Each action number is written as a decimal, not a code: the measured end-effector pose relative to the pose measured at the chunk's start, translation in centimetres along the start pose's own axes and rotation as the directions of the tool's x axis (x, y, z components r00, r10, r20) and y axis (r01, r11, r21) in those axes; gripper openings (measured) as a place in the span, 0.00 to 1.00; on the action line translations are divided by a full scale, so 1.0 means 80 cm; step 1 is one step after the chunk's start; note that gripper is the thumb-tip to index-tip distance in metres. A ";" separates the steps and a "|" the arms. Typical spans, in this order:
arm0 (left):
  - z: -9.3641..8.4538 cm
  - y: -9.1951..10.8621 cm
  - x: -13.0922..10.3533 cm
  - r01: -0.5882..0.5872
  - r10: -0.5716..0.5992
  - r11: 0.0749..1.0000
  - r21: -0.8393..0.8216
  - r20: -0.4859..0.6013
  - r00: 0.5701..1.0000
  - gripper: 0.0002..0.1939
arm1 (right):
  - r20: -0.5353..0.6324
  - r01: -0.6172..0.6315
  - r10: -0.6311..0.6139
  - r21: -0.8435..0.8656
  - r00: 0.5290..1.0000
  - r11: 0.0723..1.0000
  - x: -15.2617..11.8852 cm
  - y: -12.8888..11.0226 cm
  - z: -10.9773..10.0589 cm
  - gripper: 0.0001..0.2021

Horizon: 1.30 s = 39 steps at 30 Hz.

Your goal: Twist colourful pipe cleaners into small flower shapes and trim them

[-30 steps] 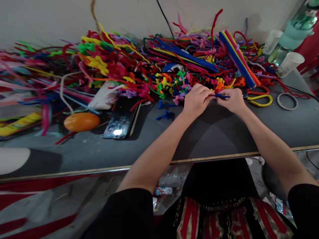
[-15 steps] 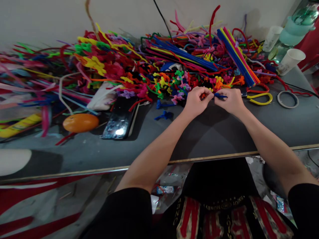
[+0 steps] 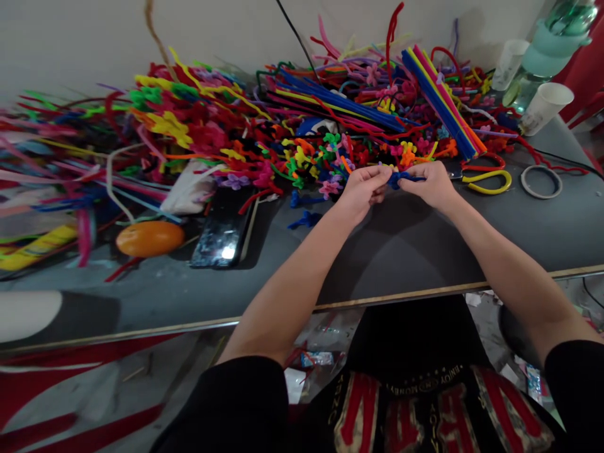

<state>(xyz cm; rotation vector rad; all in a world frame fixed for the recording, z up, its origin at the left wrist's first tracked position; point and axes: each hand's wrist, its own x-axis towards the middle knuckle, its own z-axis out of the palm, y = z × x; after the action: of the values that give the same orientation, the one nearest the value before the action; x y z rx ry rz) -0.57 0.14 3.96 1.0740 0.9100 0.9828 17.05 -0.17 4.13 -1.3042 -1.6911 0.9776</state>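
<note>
A blue pipe-cleaner flower (image 3: 397, 180) is in front of me, just above the tabletop. My right hand (image 3: 433, 184) pinches it between thumb and fingers. My left hand (image 3: 364, 194) is closed, its fingertips pressed together right beside the flower; whatever is in them is hidden. An orange pipe-cleaner end (image 3: 346, 165) shows behind the left hand, and I cannot tell if it is held. To the left of my hands, another blue pipe-cleaner piece (image 3: 306, 219) lies on the table.
Piled pipe cleaners (image 3: 207, 119) and small flowers cover the back of the table (image 3: 406, 251). Scissors (image 3: 488, 182) and a roll of tape (image 3: 541, 182) lie on the right, near paper cups (image 3: 547, 108). On the left are a phone (image 3: 221, 226) and an orange oval object (image 3: 150, 238).
My left hand has drawn slightly left and turned, its finger loop now closed. The right hand has tilted, showing more of the blue flower. The camera view has shifted a little.
</note>
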 end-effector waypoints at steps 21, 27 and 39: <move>-0.004 -0.028 0.018 -0.213 0.241 0.943 0.256 -0.085 0.967 0.03 | 0.138 -0.100 0.047 0.403 0.989 0.910 0.010 0.018 0.003 0.15; -0.006 -0.029 0.020 -0.298 0.359 0.887 0.352 -0.120 0.926 0.09 | 0.130 0.027 -0.079 0.361 0.988 0.932 0.013 0.023 0.002 0.19; -0.005 -0.020 0.018 -0.114 0.131 0.983 0.146 -0.119 0.984 0.06 | -0.037 0.194 -0.193 0.047 0.981 0.980 0.016 0.030 -0.006 0.15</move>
<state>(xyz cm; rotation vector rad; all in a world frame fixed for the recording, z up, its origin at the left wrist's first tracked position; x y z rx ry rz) -0.17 1.31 2.15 1.2065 1.0382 1.1136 18.19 1.56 2.31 -1.0939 -1.7214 0.8741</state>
